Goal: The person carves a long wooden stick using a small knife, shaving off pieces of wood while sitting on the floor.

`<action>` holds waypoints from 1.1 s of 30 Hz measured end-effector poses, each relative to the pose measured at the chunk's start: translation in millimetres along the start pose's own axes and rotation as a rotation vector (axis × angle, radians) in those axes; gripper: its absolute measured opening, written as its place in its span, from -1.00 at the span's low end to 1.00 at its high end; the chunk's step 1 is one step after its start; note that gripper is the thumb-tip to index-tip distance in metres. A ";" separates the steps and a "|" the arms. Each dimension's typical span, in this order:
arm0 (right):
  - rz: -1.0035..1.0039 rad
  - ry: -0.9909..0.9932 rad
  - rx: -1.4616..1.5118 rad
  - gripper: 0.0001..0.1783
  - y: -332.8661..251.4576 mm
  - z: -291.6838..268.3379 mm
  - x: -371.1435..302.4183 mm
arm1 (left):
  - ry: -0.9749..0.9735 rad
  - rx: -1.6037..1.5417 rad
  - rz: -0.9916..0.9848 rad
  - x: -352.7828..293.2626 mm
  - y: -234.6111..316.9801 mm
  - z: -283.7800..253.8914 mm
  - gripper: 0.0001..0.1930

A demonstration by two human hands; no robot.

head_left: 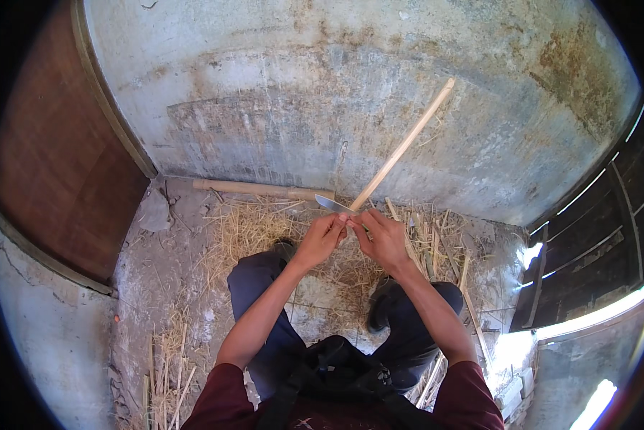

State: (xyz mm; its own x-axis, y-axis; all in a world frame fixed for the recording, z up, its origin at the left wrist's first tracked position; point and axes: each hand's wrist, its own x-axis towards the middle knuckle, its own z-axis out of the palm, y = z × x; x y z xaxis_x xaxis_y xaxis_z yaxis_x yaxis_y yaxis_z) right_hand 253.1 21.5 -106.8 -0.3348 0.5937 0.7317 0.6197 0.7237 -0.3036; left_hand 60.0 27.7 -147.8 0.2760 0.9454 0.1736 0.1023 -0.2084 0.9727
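Head camera view showed two bare hands close together in front of the person's knees, with a knife (pixel 332 204) and a long pale stick (pixel 404 147) meeting at the fingers. The right hand (pixel 384 242) was closed on the knife, its handle hidden and its blade pointing left. The left hand (pixel 322 238) had its thumb and fingers bent in toward the blade and the stick's lower end, almost meeting the right hand; whether they were clamped on the stick could not be told. From there the stick slanted up and to the right across a stained wall (pixel 264 122). At the foot of the wall lay a thick pole (pixel 261 189), near scattered straw (pixel 243 233) on the dusty floor (pixel 142 287). More thin strips (pixel 467 276) lay to the right, past the dark trousers (pixel 254 287). A brown door (pixel 64 158) stood at the left. On the dark red shirt (pixel 221 401), a small pale mark near the lower edge was too small to read.
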 end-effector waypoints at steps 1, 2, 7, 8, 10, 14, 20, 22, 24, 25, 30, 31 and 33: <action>-0.002 -0.010 0.002 -0.88 -0.8 -1.0 1.3 | 0.017 -0.001 0.002 0.9 -1.3 1.2 -0.42; -0.003 -0.010 0.003 -0.88 -1.4 -1.2 1.9 | 0.035 -0.001 0.005 1.6 -2.6 2.1 -0.42; 0.000 -0.010 -0.032 -0.89 -0.6 -0.2 2.4 | 0.075 -0.010 0.015 2.7 -5.5 4.0 -0.44; 0.000 -0.011 -0.032 -0.89 -0.1 -0.5 2.5 | 0.091 0.012 0.016 3.0 -5.2 4.7 -0.45; -0.008 -0.007 -0.052 -0.90 0.9 -1.0 3.0 | 0.101 0.000 0.013 3.0 -3.4 5.9 -0.46; -0.011 -0.011 -0.085 -0.91 1.7 -2.0 4.5 | 0.133 -0.016 0.007 3.9 -2.6 6.8 -0.47; 0.003 -0.004 -0.088 -0.90 6.1 -5.9 7.7 | 0.179 0.002 -0.007 5.5 6.4 12.9 -0.45; 0.002 0.072 -0.110 -0.91 9.2 -7.5 11.1 | 0.165 0.006 -0.014 5.2 4.0 10.3 -0.44; -0.009 0.071 -0.102 -0.92 12.2 -7.1 12.0 | 0.153 0.011 -0.020 4.5 1.7 8.7 -0.43; -0.016 0.070 -0.096 -0.93 13.6 -7.4 12.0 | 0.156 0.015 -0.019 4.3 3.8 9.2 -0.42; -0.026 0.059 -0.127 -0.91 13.6 -11.6 17.6 | 0.163 0.015 0.003 5.8 4.3 8.9 -0.41; -0.025 0.052 -0.141 -0.91 13.7 -12.9 19.5 | 0.166 0.027 0.006 6.7 4.2 8.9 -0.40; -0.030 0.050 -0.160 -0.91 17.2 -15.0 20.9 | 0.170 0.038 0.012 7.7 3.9 9.9 -0.40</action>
State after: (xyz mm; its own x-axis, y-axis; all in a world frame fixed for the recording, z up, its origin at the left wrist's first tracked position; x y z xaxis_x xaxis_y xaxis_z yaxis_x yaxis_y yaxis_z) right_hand 267.4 41.1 -87.6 -0.3216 0.5516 0.7696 0.7166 0.6731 -0.1829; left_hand 72.1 31.7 -144.2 0.1123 0.9708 0.2121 0.1372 -0.2265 0.9643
